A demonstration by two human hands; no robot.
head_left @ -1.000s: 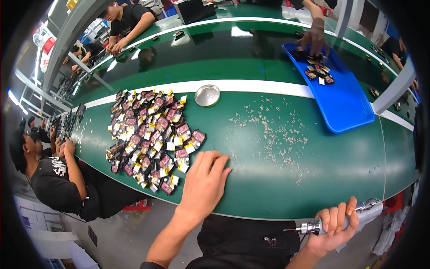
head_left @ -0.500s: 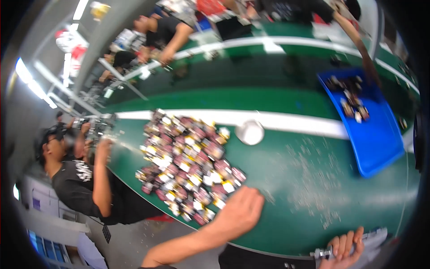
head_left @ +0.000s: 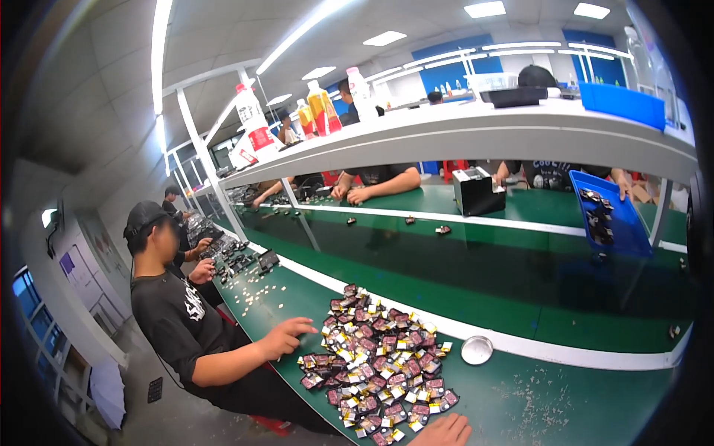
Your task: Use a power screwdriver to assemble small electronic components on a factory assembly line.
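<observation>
My left hand [head_left: 444,431] is at the lower edge, its bent knuckles up and its fingers curled. It lies beside the near right end of a large pile of small black modules [head_left: 383,364] with reddish-brown faces and white and yellow tabs. What its fingers hold, if anything, is hidden. My right hand is out of the picture. Beyond my left hand, a round shallow metal dish [head_left: 477,350] stands by the white strip. Tiny clear bits [head_left: 532,401] are scattered on the green table to the right of the pile.
A co-worker's hand [head_left: 286,338] reaches to the pile's left side. Across the green belt [head_left: 446,275], another person tilts a blue tray [head_left: 628,223] of dark parts. A black box [head_left: 478,192] stands on the far side. Overhead, a shelf [head_left: 446,145] carries bottles and containers.
My view has tilted up, and my right hand with its grey metal tool has left the picture. The blue tray has moved away toward the far side. The co-worker's hand has come to the pile.
</observation>
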